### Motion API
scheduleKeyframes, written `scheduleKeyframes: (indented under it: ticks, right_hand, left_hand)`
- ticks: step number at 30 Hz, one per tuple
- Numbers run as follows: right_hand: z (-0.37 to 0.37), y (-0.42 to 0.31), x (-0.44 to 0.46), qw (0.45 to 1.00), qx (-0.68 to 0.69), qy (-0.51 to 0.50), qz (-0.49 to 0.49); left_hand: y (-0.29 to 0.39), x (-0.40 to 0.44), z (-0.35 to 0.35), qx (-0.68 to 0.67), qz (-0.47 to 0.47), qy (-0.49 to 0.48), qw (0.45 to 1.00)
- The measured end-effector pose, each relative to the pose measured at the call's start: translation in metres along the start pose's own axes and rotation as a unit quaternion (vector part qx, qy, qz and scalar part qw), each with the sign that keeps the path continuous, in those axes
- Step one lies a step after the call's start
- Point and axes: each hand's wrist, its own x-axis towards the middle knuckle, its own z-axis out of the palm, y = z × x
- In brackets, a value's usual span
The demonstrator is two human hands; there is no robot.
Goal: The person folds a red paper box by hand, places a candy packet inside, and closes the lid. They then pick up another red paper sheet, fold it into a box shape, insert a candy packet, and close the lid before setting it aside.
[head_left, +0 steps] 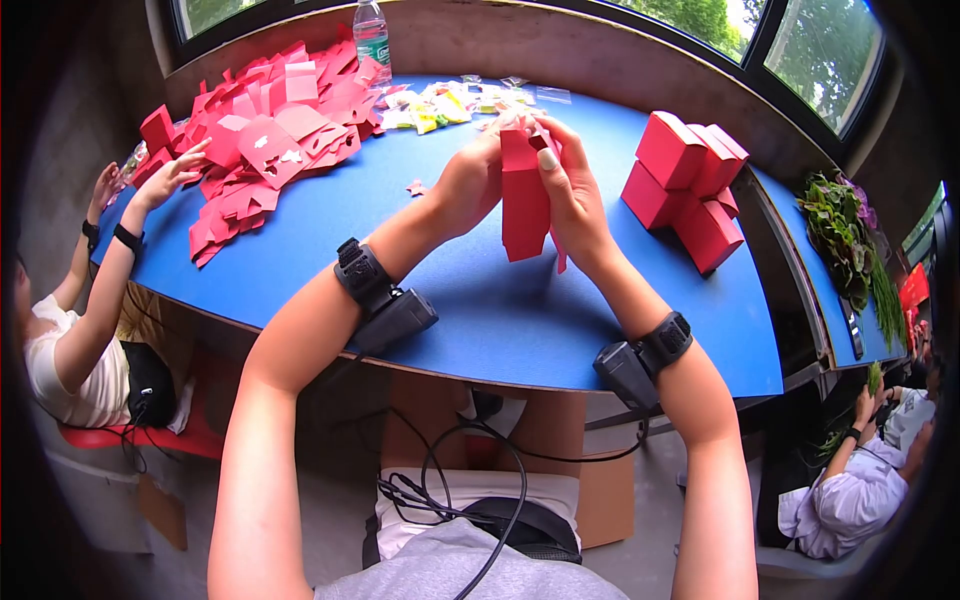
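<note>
A red paper box (526,195), partly folded and with a flap hanging at its lower right, is held upright above the blue table (420,290). My left hand (475,172) grips it from the left, its fingers mostly behind the box. On the other side my right hand (572,190) holds the box near its top, thumb against the side. To the right stand several folded red boxes (670,150), stacked together. A large heap of flat red box blanks (275,145) covers the table's far left. One small red scrap (416,187) lies left of my hands.
Small wrapped packets (440,105) lie at the back beside a water bottle (371,45). A co-worker's arms (130,215) reach toward the heap at left. Leafy greens (840,235) rest on another table at right, near other people. Cables (450,430) hang over my lap.
</note>
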Motion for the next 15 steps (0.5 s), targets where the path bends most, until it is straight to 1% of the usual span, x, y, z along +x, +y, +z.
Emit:
scheduleKeyframes:
  ticks: [2, 3, 4, 5, 7, 8, 10, 11, 12, 13, 14, 15]
  right_hand:
    - [0.0, 0.0, -0.001, 1.0, -0.002, 0.016, -0.006]
    - [-0.002, -0.005, 0.0, 0.999, -0.047, 0.008, -0.012]
    - [-0.004, -0.008, 0.0, 0.996, -0.093, 0.0, -0.016]
    - [-0.005, -0.008, -0.001, 0.996, -0.092, 0.0, -0.015]
    - [-0.006, -0.006, -0.002, 0.991, -0.133, -0.017, 0.009]
    - [-0.005, -0.001, -0.003, 0.991, -0.132, -0.017, 0.009]
    - [-0.001, 0.003, -0.001, 0.995, 0.003, -0.022, 0.099]
    - [-0.001, 0.002, -0.003, 0.995, 0.003, -0.022, 0.098]
    - [0.002, -0.012, -0.004, 0.983, 0.071, -0.024, 0.168]
    - [0.004, -0.02, -0.005, 0.961, 0.138, -0.025, 0.237]
    - [0.004, -0.019, -0.005, 0.961, 0.138, -0.025, 0.237]
    - [0.004, -0.018, -0.005, 0.971, 0.133, -0.037, 0.197]
  left_hand:
    - [-0.004, 0.001, 0.001, 0.054, -0.001, 0.041, 0.998]
    - [-0.004, 0.002, 0.003, 0.054, -0.001, 0.041, 0.998]
    - [-0.005, 0.003, 0.004, 0.042, 0.01, 0.065, 0.997]
    - [-0.004, 0.003, 0.004, 0.03, 0.02, 0.09, 0.995]
    - [0.0, 0.002, 0.004, 0.042, 0.018, 0.1, 0.994]
    - [0.002, 0.002, 0.004, 0.054, 0.017, 0.11, 0.992]
    - [0.003, 0.003, 0.0, 0.055, 0.007, 0.11, 0.992]
    - [0.003, 0.003, -0.001, 0.061, -0.013, 0.105, 0.993]
    - [0.003, 0.003, -0.001, 0.066, -0.033, 0.1, 0.992]
    - [0.003, 0.003, -0.001, 0.066, -0.033, 0.099, 0.992]
    - [0.002, 0.003, -0.002, 0.056, -0.025, 0.083, 0.995]
    - [0.001, 0.004, -0.004, 0.047, -0.017, 0.067, 0.997]
